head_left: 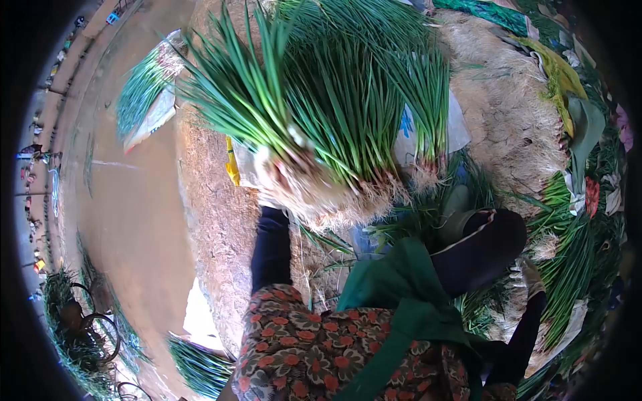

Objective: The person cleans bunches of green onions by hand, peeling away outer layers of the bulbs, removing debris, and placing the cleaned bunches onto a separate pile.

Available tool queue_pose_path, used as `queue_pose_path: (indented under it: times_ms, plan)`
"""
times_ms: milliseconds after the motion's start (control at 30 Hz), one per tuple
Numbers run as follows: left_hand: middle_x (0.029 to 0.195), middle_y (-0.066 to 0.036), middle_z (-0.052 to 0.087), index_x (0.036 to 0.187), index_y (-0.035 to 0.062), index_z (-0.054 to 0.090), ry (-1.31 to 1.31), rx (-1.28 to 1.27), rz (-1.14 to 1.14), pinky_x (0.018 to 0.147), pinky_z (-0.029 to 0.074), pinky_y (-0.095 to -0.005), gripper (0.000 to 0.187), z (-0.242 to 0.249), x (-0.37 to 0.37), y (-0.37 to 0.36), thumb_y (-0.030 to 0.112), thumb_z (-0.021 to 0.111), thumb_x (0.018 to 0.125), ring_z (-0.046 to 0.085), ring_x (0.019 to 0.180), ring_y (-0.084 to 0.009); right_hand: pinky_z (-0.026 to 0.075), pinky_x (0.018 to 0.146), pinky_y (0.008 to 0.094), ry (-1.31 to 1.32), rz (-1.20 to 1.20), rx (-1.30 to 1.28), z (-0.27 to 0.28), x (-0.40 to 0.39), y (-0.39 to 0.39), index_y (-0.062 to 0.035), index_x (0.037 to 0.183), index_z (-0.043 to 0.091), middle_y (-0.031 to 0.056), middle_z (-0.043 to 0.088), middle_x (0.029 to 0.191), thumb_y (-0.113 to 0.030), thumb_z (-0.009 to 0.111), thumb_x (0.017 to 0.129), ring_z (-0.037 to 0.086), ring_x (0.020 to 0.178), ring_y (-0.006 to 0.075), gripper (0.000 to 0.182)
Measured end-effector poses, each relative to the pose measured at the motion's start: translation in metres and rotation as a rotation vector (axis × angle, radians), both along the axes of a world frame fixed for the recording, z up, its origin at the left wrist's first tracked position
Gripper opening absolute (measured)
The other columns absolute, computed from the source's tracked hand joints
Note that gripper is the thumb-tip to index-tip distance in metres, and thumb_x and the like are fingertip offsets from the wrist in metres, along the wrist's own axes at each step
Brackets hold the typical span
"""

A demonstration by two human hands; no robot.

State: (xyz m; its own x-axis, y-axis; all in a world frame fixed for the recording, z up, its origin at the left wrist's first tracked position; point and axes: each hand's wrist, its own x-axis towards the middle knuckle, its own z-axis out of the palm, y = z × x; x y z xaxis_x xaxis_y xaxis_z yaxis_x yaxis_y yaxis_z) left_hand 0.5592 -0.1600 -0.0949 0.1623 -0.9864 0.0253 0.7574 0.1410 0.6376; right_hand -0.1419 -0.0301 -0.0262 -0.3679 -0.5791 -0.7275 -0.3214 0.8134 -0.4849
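Note:
My left hand (267, 199), in a pale covering and mostly hidden by roots, is at the root end of a bunch of green onions (267, 110). That bunch leans to the upper left over other bundles, and its roots are blurred. Beside it a wide row of green onions (348, 100) lies with roots toward me, and a smaller bundle (428, 100) lies to the right on a white sheet (458, 127). My right hand (532, 277), also in a pale covering, is low on the right by roots and green stalks (568, 267); its fingers cannot be made out.
Brown muddy ground or water (134, 214) stretches along the left. A separate green onion bundle (144, 90) lies at the upper left, another (200, 364) at the lower left. A large mass of roots (501, 100) stands at the upper right. My bent knee (488, 250) is between my arms.

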Motion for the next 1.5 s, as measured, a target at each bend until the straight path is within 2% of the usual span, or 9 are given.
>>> queue_pose_path:
  times_ms: [100,200,333,367,667,800,1000,1267,1500]
  plan:
    - [0.102,-0.014,0.063,0.108,0.0037,0.058,-0.325,0.281,0.368,0.073,0.055,-0.0353,0.034,-0.117,-0.037,0.036,0.028,0.062,0.084,0.065,0.086,-0.0233,0.048,0.07,0.0309,0.029,0.126,-0.085,-0.062,-0.067,0.014,-0.003,0.117,0.057,0.0077,0.063,0.093,-0.026,0.052,0.095,0.057,0.077,0.0142,0.033]
    - [0.086,-0.012,0.067,0.092,0.0053,0.064,0.153,0.509,-0.033,0.055,0.054,-0.0282,0.02,-0.178,-0.035,0.051,0.022,0.065,0.081,0.065,0.065,-0.0206,0.048,0.07,0.0318,0.066,0.139,-0.021,-0.061,-0.054,0.004,-0.0025,0.118,0.056,0.0084,0.063,0.094,-0.027,0.052,0.095,0.057,0.078,0.0152,0.034]
    - [0.067,-0.013,0.064,0.106,-0.0005,0.053,-0.111,0.643,0.117,0.04,0.049,-0.0277,0.033,-0.15,-0.029,0.047,0.008,0.067,0.078,0.058,0.044,-0.0217,0.048,0.071,0.033,0.089,0.156,-0.001,-0.065,-0.055,-0.007,-0.0019,0.118,0.056,0.0093,0.063,0.095,-0.029,0.051,0.095,0.058,0.079,0.0165,0.035]
    - [0.087,-0.015,0.063,0.125,0.0039,0.042,-0.341,0.729,0.512,0.05,0.053,-0.0279,0.058,-0.159,-0.037,0.042,-0.004,0.068,0.073,0.063,0.061,-0.0205,0.048,0.071,0.0333,0.09,0.166,0.0,-0.067,-0.055,-0.011,-0.0017,0.118,0.056,0.0096,0.064,0.095,-0.029,0.05,0.095,0.059,0.08,0.0168,0.036]
    - [0.141,-0.029,0.031,0.141,-0.0108,0.008,-1.506,0.915,0.092,0.097,0.044,-0.0375,0.088,-0.145,-0.078,-0.007,0.011,0.063,0.076,0.043,0.124,-0.0394,0.048,0.072,0.036,0.407,0.863,-0.267,-0.098,-0.127,-0.085,-0.0004,0.118,0.056,0.0117,0.065,0.097,-0.032,0.048,0.096,0.061,0.083,0.0198,0.039]
    - [0.143,-0.031,0.025,0.141,-0.0125,0.005,-1.573,0.892,0.146,0.098,0.042,-0.0397,0.089,-0.141,-0.09,-0.007,0.02,0.06,0.079,0.036,0.128,-0.0412,0.041,0.098,0.0395,0.507,1.078,-0.798,0.087,0.261,-0.224,-0.0021,0.118,0.058,0.017,0.057,0.122,-0.016,0.048,0.09,0.054,0.112,0.0329,0.033]
    - [0.135,-0.021,0.042,0.134,-0.0033,0.03,-1.742,1.021,0.104,0.097,0.043,-0.0379,0.058,-0.118,-0.088,-0.01,0.015,0.056,0.085,0.041,0.123,-0.035,0.038,0.1,0.0394,0.188,1.937,-0.663,-0.061,0.581,-0.21,-0.012,0.122,0.056,0.0067,0.061,0.113,-0.027,0.043,0.091,0.054,0.109,0.0216,0.037]
    - [0.092,-0.009,0.069,0.086,0.0065,0.068,-1.155,0.731,0.202,0.074,0.054,-0.0334,0.013,-0.151,-0.001,0.032,0.004,0.059,0.077,0.066,0.078,-0.0237,0.021,0.111,0.0409,0.128,1.785,-0.461,-0.163,0.596,-0.209,-0.017,0.138,0.042,0.0102,0.049,0.135,-0.044,0.034,0.096,0.042,0.127,0.0236,0.051]
    - [0.099,-0.011,0.063,0.112,0.0124,0.058,-1.401,0.634,0.591,0.075,0.053,-0.0366,0.035,-0.154,0.036,-0.007,0.015,0.065,0.077,0.063,0.089,-0.0254,0.033,0.1,0.0386,0.064,1.708,-0.424,-0.155,0.598,-0.224,-0.0106,0.141,0.035,0.0154,0.06,0.118,-0.041,0.036,0.096,0.054,0.109,0.0302,0.054]
